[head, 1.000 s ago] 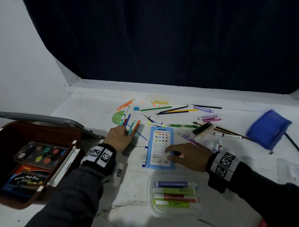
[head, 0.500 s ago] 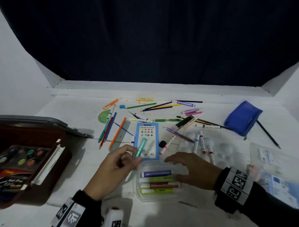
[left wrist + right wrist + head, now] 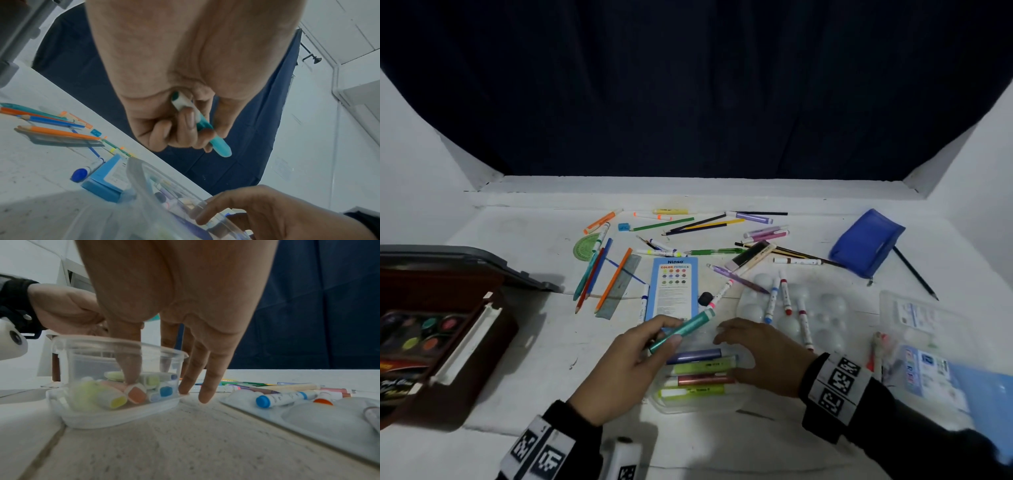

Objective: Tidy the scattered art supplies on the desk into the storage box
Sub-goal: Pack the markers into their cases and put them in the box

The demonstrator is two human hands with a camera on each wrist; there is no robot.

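Note:
My left hand (image 3: 631, 358) grips a teal marker (image 3: 683, 329) just above the left end of a clear plastic tub (image 3: 659, 401). The wrist view shows the fingers curled round the teal marker (image 3: 207, 129). Several highlighters (image 3: 698, 368) lie in the tub. My right hand (image 3: 758, 349) arches over the tub's right end. Its thumb reaches inside the clear tub (image 3: 92, 356) onto a pink highlighter (image 3: 135, 392), while the straight fingers (image 3: 205, 386) stand outside on the desk. The open brown storage box (image 3: 458, 363) with a paint set sits at the left.
Pencils, markers, a grey ruler (image 3: 619, 284) and a green protractor (image 3: 585, 245) are scattered beyond the tub. A blue pencil box (image 3: 675, 291) lies just behind it, a white palette (image 3: 818, 308) with markers to the right. A blue pouch (image 3: 866, 240) and plastic packaging (image 3: 917, 318) lie far right.
My left hand left the pencils by the ruler, picked up the teal marker and brought it back over the tub. My right hand moved from the blue pencil box onto the tub.

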